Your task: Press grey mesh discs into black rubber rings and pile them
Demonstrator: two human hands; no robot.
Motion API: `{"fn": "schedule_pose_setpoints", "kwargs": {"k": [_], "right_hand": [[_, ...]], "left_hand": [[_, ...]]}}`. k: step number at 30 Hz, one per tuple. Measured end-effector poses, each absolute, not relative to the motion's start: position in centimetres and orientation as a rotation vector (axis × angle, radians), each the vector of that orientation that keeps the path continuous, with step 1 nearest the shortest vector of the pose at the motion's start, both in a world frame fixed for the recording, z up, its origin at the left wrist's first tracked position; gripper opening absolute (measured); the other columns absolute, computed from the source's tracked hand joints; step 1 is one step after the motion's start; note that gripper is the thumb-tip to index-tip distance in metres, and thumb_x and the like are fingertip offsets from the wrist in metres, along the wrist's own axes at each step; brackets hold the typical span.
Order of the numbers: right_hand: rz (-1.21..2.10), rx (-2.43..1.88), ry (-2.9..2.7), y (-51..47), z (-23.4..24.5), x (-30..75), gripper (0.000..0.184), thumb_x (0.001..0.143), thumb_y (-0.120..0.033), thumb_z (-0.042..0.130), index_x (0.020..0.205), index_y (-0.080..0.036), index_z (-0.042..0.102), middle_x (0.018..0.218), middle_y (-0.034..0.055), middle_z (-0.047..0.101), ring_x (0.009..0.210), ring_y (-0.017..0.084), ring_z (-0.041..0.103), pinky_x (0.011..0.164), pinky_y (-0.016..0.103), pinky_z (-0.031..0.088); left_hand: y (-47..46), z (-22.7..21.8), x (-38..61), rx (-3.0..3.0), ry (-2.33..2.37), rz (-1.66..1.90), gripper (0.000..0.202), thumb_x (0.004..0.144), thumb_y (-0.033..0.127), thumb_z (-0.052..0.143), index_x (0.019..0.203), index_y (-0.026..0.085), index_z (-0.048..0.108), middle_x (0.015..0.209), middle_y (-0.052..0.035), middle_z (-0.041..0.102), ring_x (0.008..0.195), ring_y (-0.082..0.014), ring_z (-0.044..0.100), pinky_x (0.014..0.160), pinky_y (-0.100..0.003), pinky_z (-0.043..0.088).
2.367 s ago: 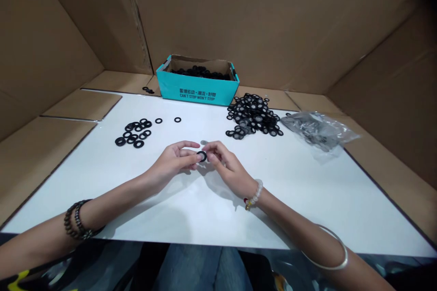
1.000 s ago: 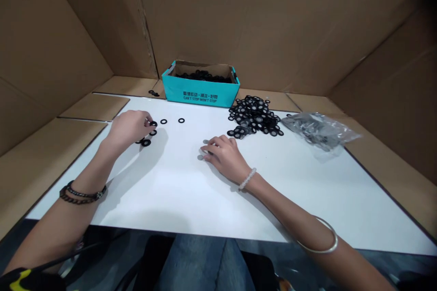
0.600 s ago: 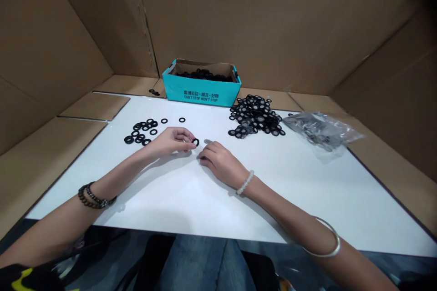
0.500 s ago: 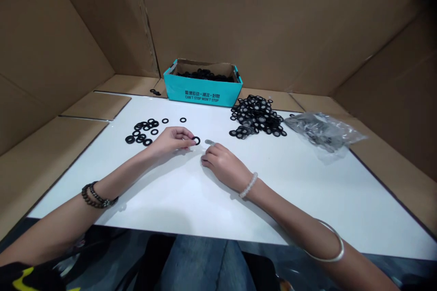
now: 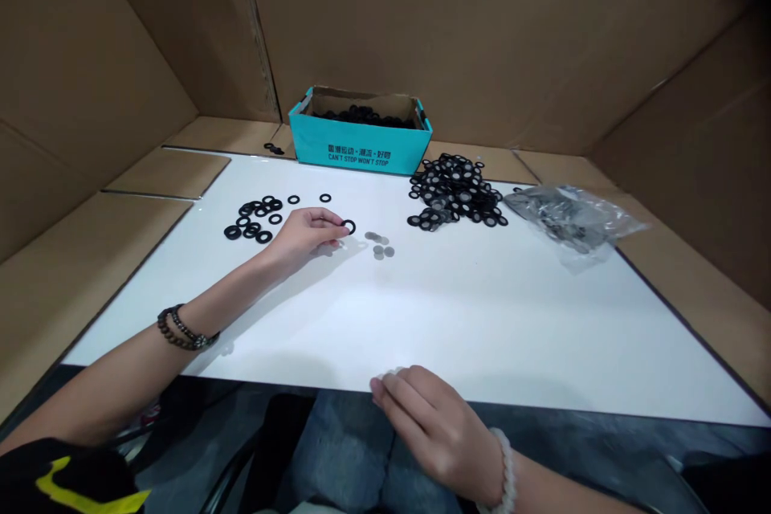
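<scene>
My left hand [image 5: 306,230] rests on the white table [image 5: 458,313] and pinches a black rubber ring [image 5: 348,226] at its fingertips. A few small grey mesh discs [image 5: 379,244] lie just right of that ring. My right hand [image 5: 434,426] is down at the table's near edge, fingers curled, touching the edge; whether it holds anything is hidden. A loose group of black rings [image 5: 253,218] lies left of my left hand.
A teal cardboard box [image 5: 360,146] with black rings inside stands at the back. A heap of rings fitted with mesh [image 5: 456,192] lies right of it, and a clear plastic bag [image 5: 572,221] of parts further right. Brown cardboard walls surround the table.
My right hand has pulled back from the middle of the table to its near edge, uncovering the grey discs. My left hand still holds the ring in about the same place.
</scene>
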State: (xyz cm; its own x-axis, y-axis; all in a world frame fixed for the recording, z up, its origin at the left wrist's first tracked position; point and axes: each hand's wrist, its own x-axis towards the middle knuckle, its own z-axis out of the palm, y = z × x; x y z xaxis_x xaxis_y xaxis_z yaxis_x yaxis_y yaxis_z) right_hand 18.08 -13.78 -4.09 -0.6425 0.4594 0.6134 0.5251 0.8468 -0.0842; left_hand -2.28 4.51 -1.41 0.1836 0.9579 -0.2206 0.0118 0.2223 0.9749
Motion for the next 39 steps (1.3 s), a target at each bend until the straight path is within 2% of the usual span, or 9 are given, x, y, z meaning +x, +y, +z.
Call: {"fn": "schedule_pose_setpoints", "kwargs": {"k": [4, 6, 8, 11, 15, 18, 27, 33, 39], "right_hand": [[0.491, -0.876, -2.192, -10.5, -2.3, 17.5, 0.022, 0.088, -0.006, 0.044, 0.090, -0.012, 0.065, 0.078, 0.0077, 0.068, 0.072, 0.015, 0.062, 0.063, 0.025, 0.051], [0.690, -1.032, -2.012, -7.0, -1.2, 17.0, 0.012, 0.085, -0.013, 0.054, 0.081, -0.015, 0.065, 0.076, 0.0049, 0.068, 0.070, 0.014, 0.064, 0.066, 0.025, 0.050], [0.902, -1.173, -1.802, -3.5, -0.5, 16.6, 0.004, 0.077, -0.015, 0.063, 0.081, -0.016, 0.064, 0.068, 0.0024, 0.067, 0.063, 0.014, 0.063, 0.064, 0.026, 0.049], [1.226, -1.203, -1.483, 0.2, -0.9, 16.3, 0.011, 0.070, -0.019, 0.067, 0.074, -0.015, 0.058, 0.062, -0.0004, 0.062, 0.056, 0.012, 0.061, 0.053, 0.023, 0.047], [1.237, -1.178, -1.377, 0.9, -2.4, 16.1, 0.023, 0.067, -0.030, 0.070, 0.071, -0.017, 0.052, 0.057, -0.0025, 0.058, 0.053, 0.011, 0.057, 0.046, 0.021, 0.042], [1.197, -1.157, -1.410, 0.4, -2.9, 16.1, 0.028, 0.068, -0.035, 0.071, 0.080, -0.018, 0.053, 0.058, -0.0031, 0.057, 0.051, 0.011, 0.054, 0.048, 0.022, 0.041], [1.189, -1.056, -1.505, 0.7, -2.8, 16.3, 0.027, 0.076, -0.042, 0.062, 0.071, -0.016, 0.054, 0.067, -0.0003, 0.054, 0.064, 0.011, 0.048, 0.057, 0.024, 0.040], [1.326, -1.032, -1.401, 0.7, -2.7, 16.3, 0.036, 0.072, -0.050, 0.064, 0.071, -0.017, 0.052, 0.067, -0.0002, 0.055, 0.062, 0.011, 0.049, 0.055, 0.024, 0.039], [1.481, -0.997, -1.367, 0.9, -2.2, 16.8, 0.040, 0.065, -0.052, 0.071, 0.069, -0.017, 0.052, 0.063, -0.0022, 0.056, 0.056, 0.009, 0.049, 0.052, 0.023, 0.036]], "left_hand": [[3.8, -1.4, -1.8, 1.166, 1.172, 0.894, 0.029, 0.055, 0.027, 0.082, 0.072, 0.013, 0.063, 0.060, -0.0028, 0.066, 0.052, -0.0113, 0.060, 0.051, -0.021, 0.046], [3.3, -1.1, -1.4, 1.194, 1.178, 0.885, 0.027, 0.055, 0.025, 0.082, 0.071, 0.012, 0.064, 0.058, -0.0032, 0.067, 0.053, -0.0126, 0.062, 0.052, -0.022, 0.046], [3.0, -1.0, -1.2, 1.185, 1.188, 0.875, 0.027, 0.055, 0.025, 0.082, 0.070, 0.012, 0.065, 0.061, -0.0044, 0.069, 0.056, -0.0143, 0.064, 0.056, -0.023, 0.048], [2.7, -1.2, -0.9, 1.136, 1.159, 0.862, 0.026, 0.056, 0.027, 0.081, 0.070, 0.012, 0.065, 0.067, -0.0063, 0.072, 0.061, -0.0171, 0.067, 0.058, -0.025, 0.050], [2.5, -1.5, -0.9, 1.085, 1.125, 0.816, 0.028, 0.057, 0.028, 0.082, 0.074, 0.012, 0.067, 0.074, -0.0087, 0.074, 0.070, -0.0195, 0.070, 0.067, -0.027, 0.053], [2.3, -1.4, -0.8, 1.090, 1.091, 0.819, 0.028, 0.058, 0.029, 0.081, 0.075, 0.013, 0.066, 0.077, -0.0089, 0.075, 0.073, -0.0206, 0.070, 0.072, -0.030, 0.054], [1.9, -0.5, -0.3, 1.132, 1.080, 0.829, 0.028, 0.057, 0.034, 0.081, 0.070, 0.013, 0.066, 0.068, -0.0054, 0.072, 0.066, -0.0176, 0.067, 0.070, -0.029, 0.053], [1.6, -0.6, -0.4, 1.285, 1.067, 0.765, 0.026, 0.063, 0.035, 0.076, 0.072, 0.013, 0.067, 0.073, -0.0066, 0.071, 0.070, -0.0185, 0.066, 0.067, -0.027, 0.050], [1.5, -0.2, -0.2, 1.305, 1.050, 0.776, 0.029, 0.064, 0.039, 0.075, 0.072, 0.014, 0.063, 0.069, -0.0048, 0.068, 0.067, -0.0180, 0.065, 0.063, -0.027, 0.048]]}}
